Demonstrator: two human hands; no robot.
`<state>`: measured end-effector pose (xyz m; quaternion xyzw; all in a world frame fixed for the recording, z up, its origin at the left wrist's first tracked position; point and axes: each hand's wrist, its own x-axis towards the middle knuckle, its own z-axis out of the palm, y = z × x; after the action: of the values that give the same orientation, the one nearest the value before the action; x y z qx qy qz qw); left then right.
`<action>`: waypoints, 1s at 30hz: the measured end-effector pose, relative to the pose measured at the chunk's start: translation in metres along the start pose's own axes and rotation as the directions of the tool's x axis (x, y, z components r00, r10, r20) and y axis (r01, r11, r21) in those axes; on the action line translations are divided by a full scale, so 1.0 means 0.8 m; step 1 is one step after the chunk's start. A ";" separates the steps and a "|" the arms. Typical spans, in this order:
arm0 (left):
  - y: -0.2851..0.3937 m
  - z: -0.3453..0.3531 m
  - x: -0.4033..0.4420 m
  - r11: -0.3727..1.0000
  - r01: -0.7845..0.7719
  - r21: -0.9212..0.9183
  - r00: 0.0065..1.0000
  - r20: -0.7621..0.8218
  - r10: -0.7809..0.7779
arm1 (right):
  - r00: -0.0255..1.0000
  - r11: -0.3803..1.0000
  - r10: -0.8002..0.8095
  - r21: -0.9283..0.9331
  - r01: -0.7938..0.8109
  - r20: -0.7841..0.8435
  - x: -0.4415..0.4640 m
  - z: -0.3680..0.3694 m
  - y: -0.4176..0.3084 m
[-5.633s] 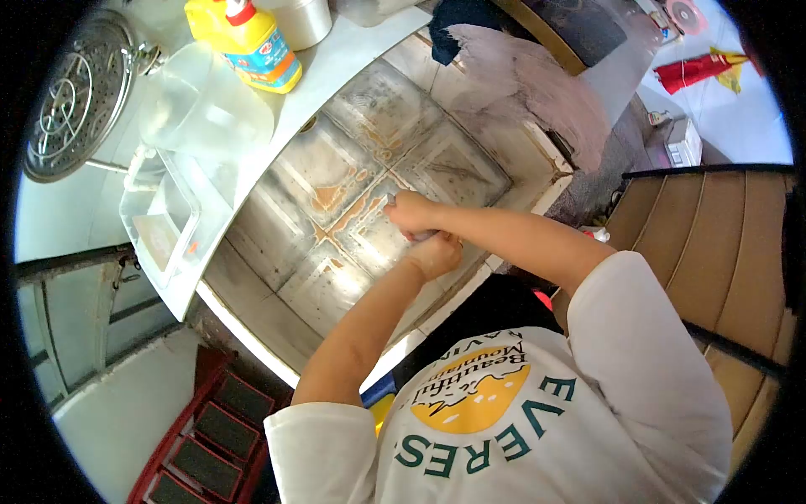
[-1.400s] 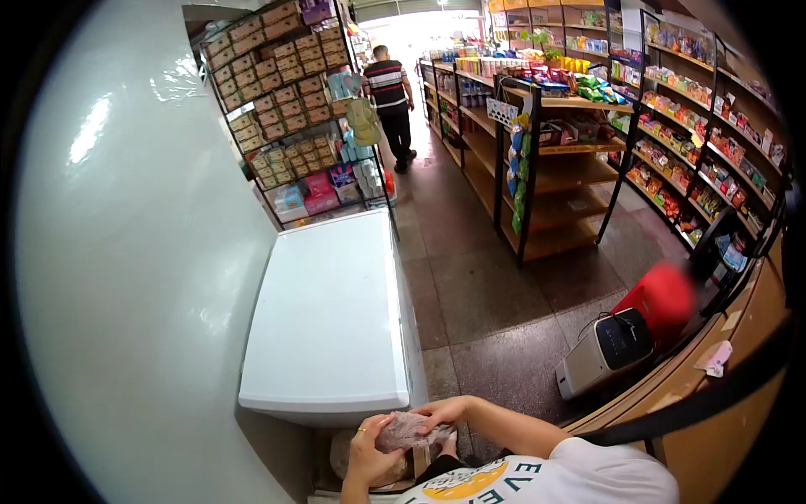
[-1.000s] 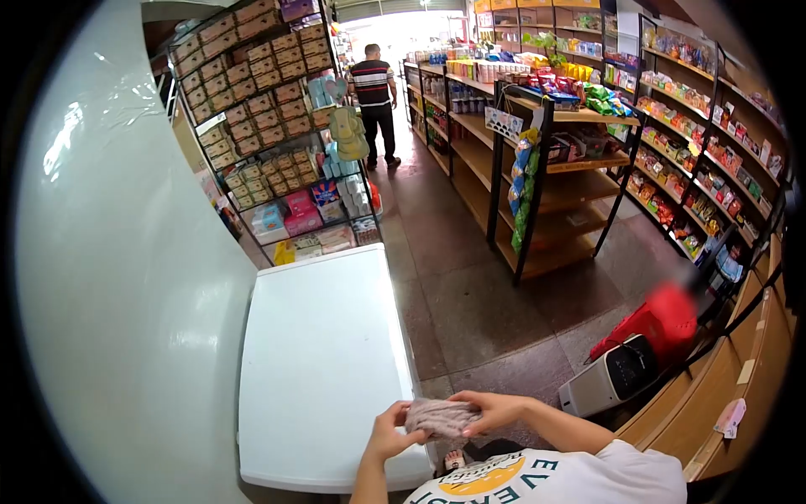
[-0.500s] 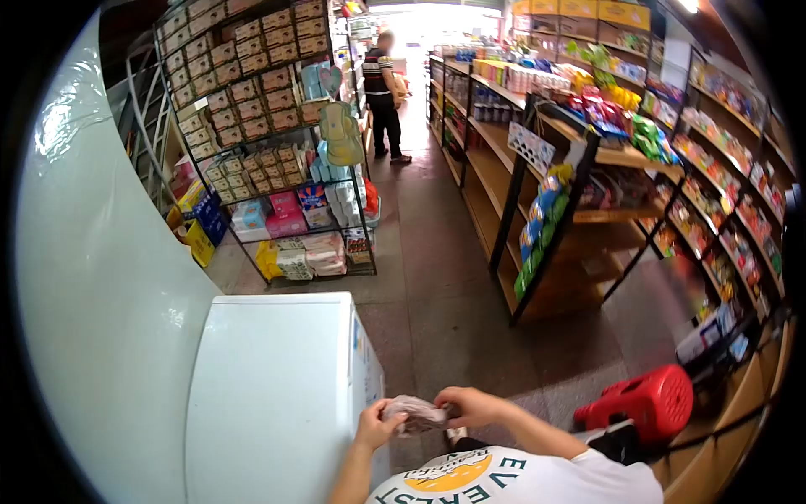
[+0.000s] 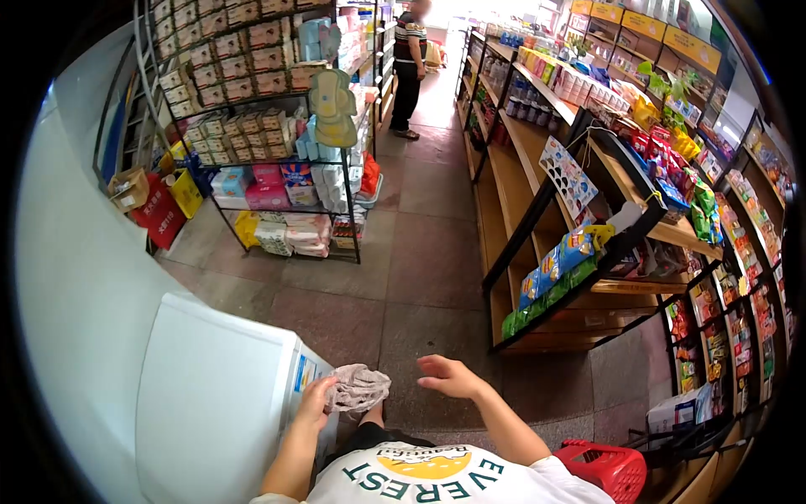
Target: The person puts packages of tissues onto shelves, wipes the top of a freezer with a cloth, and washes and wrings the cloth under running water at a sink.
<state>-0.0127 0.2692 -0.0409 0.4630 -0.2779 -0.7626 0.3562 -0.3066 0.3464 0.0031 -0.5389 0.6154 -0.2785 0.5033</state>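
My left hand (image 5: 315,401) grips a crumpled, greyish-pink cloth (image 5: 361,389) by its left side, beside the corner of a white chest-like appliance (image 5: 214,391). The rest of the cloth bunches out to the right, over my leg and the floor. To the right of it, and apart from it, my right hand (image 5: 449,376) hangs in the air with its fingers stretched out and nothing in them. Below both hands is my white shirt (image 5: 420,479) with printed lettering.
A black rack (image 5: 243,101) of boxed goods and packs stands at the far left. Wooden shelving (image 5: 512,202) with snacks and bottles runs along the right of the aisle (image 5: 424,218). A red stool (image 5: 604,470) is at lower right. Another person (image 5: 410,67) stands far down the aisle.
My right hand has let go of the cloth and moved away to the right. My left hand keeps the cloth, which now looks more spread. The view has turned and tilted downward.
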 end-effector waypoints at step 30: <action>0.125 -0.057 0.406 0.558 0.472 0.683 0.714 -0.667 0.212 | 0.674 0.692 0.722 0.164 -0.703 -0.156 0.478 -0.378 0.300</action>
<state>-0.0460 -0.0541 -0.1493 0.8402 -0.4070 -0.3404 0.1118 -0.6436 -0.0112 -0.2290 -0.2005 0.8125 -0.1425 0.5285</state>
